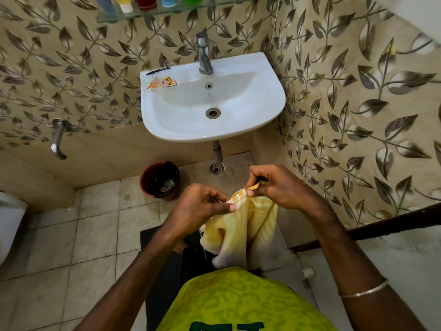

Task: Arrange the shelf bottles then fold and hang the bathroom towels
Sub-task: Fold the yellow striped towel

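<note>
Yellow terry cloth with paler stripes: a small towel, soft and limp, hangs in loose folds between both hands, near and low in the head view, in front of the person's green patterned shirt.

Left hand: thumb and forefinger clamped on the towel's top hem. Right hand: fingers pinched on the same hem just beside it, with a small bunched corner held up near the knuckles. The hands are near each other, so the cloth sags in a gathered bundle, not spread.

Step in hand, as I judge it: finding the corners to open the towel for folding. To do it well, each hand should run along the hem to its own corner, draw the edge taut and level, let the weight drop the cloth flat, then bring corner to corner. Terry clings to itself, so a shake would help clear the twists.

Far side: white glazed ceramic sink, rounded front, steel tap at its back, round metal drain. A crumpled orange sachet and a dark thin item lie on its far left rim.

Glass shelf at the top edge carries coloured bottles, upright in a row, only their bases showing.

Floor: matt beige tiles, a dark red plastic bin left of the drain pipe. Walls glossy, leaf-patterned. A thin metal bangle on the right wrist. No towel rail identified here.
</note>
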Demonstrator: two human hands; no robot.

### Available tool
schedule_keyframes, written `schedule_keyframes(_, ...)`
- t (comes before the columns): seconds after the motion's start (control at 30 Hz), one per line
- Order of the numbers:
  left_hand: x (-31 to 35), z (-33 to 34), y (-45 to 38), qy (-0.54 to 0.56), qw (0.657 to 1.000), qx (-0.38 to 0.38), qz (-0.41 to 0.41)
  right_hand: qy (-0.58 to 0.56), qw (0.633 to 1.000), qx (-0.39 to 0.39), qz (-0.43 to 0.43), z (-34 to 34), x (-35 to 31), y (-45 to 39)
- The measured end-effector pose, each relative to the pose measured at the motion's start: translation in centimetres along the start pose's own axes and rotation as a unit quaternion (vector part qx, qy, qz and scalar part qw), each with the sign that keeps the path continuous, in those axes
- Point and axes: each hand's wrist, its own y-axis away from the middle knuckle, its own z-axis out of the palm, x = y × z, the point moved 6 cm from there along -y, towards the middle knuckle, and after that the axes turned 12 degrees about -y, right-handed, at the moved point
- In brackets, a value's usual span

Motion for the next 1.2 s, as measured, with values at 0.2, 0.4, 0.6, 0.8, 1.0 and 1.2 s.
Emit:
schedule_keyframes(0.2,-0.6,-0.1,-0.1,-0.007,1.0,-0.003,-0.017,0.016,0.997,0.071,0.02,-1.1,1.6,-0.2)
schedule_keyframes(0.4,-0.9,-0.4,0.0,0.026,0.999,0.008,-0.029,0.028,0.997,0.067,0.024,-1.0,1.8,0.2)
schedule_keyframes(0.6,0.3,0.0,-0.3,0.021,1.0,0.008,0.006,-0.085,0.995,-0.042,-0.015,2.1,0.8,0.7)
schedule_keyframes(0.8,0.6,0.0,-0.2,0.016,1.0,-0.003,0.017,-0.071,0.996,-0.045,-0.028,2.6,0.0,0.6)
schedule_keyframes(1.0,0.2,0.0,0.0,0.017,1.0,-0.015,-0.006,-0.015,1.0,-0.008,-0.019,0.8,-0.1,0.4)
schedule_keyframes(1.2,0.2,-0.3,0.0,0.026,0.999,-0.015,-0.017,-0.008,0.999,0.041,0.0,-1.1,0.6,0.3)
